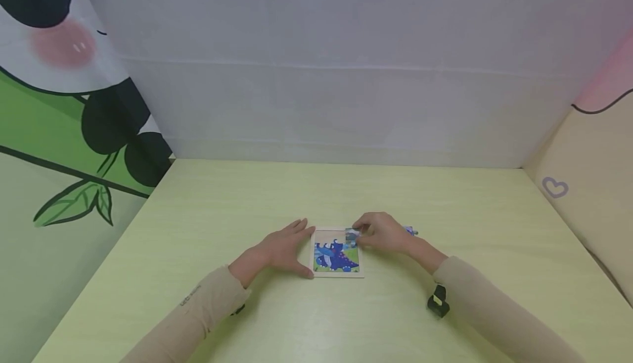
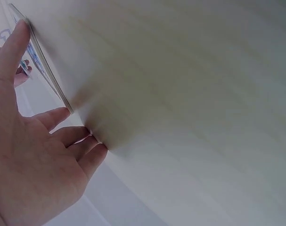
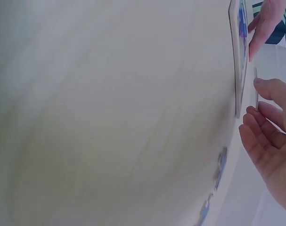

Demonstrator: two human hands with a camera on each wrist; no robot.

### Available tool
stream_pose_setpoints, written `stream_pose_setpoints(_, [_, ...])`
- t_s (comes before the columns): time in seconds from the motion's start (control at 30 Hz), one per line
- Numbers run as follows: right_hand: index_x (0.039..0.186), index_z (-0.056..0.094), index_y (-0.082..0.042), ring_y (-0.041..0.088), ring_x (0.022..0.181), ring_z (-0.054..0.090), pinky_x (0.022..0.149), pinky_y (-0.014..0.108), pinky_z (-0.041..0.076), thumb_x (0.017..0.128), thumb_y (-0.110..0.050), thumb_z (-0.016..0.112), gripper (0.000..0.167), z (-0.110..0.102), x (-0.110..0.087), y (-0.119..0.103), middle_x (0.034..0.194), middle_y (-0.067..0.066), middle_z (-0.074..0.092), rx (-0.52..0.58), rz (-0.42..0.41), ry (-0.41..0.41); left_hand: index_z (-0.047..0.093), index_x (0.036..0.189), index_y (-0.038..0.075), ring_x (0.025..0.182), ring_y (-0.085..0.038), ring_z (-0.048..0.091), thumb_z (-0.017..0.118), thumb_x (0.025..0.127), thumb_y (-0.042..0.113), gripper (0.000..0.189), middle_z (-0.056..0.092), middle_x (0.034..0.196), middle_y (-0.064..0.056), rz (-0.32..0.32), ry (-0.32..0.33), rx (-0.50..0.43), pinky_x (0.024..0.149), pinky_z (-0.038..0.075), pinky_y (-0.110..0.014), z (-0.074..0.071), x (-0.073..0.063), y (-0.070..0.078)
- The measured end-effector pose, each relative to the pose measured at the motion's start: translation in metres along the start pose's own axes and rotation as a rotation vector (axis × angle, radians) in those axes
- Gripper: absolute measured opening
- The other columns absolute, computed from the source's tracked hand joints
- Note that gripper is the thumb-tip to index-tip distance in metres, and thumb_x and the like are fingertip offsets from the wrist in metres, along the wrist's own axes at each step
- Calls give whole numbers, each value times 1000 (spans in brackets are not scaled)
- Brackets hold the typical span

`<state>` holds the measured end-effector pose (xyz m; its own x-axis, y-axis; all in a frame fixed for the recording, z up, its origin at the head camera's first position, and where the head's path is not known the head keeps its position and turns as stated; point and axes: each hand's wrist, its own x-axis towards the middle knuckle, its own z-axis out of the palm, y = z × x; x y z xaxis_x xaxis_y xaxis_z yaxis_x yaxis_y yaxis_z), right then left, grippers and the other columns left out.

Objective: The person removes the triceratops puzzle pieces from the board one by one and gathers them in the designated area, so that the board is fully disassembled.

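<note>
A shallow puzzle tray point(image 1: 341, 275) with a pale rim lies on the table, a blue dinosaur picture point(image 1: 336, 257) filling its lower part. At its upper left, bare backing shows. My left hand point(image 1: 286, 246) steadies the tray's left side, index fingertip at the upper corner and thumb at the lower one, fingers spread. Over the upper right corner, my right hand point(image 1: 384, 233) pinches a puzzle piece point(image 1: 351, 235) between thumb and fingers. From the right wrist view, that piece point(image 3: 256, 75) appears edge-on, raised off the tray. Its exact contact with the neighbouring pieces cannot be told.
Loose puzzle pieces lie right of the tray, partly behind the right hand in the head view; the right wrist view shows one blue piece point(image 3: 221, 167) and another point(image 3: 204, 212). A pale wall point(image 1: 346, 110) closes off the table's point(image 1: 237, 193) far edge, with printed panels at both sides.
</note>
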<state>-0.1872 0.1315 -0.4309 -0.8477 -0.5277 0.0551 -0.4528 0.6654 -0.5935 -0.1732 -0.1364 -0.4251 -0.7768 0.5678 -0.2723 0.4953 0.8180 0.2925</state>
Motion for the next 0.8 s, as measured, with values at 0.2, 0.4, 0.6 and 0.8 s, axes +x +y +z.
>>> stream_pose_setpoints(0.2, [103,65,2,18,84,59,68,22,52,78,-10,70,28,-17,-10,8,93,6,64,26,-11,18,28,143,10,138,-30,12,73,65,56,101,16,150,-14,-2,2,-8,105,26,-49,-1,-1,1])
stream_pose_setpoints(0.4, [103,63,4,20,84,60,64,19,51,79,-7,69,27,-33,-25,27,94,8,64,32,-58,35,27,143,10,138,-29,11,72,65,56,101,16,150,-13,2,3,-2,105,26,-48,-1,-1,1])
stream_pose_setpoints(0.6, [103,63,4,23,85,59,64,22,51,79,-7,69,28,-46,-45,47,97,10,64,19,-36,68,27,143,10,138,-29,11,73,65,55,101,15,150,-14,7,-2,-19,105,26,-49,-2,-3,3])
stream_pose_setpoints(0.8, [103,64,4,23,83,59,62,23,51,79,-7,69,27,-58,-63,66,96,11,64,-34,4,105,27,144,11,138,-29,11,73,65,55,101,15,150,-13,-1,-5,-17,105,26,-49,-3,-3,3])
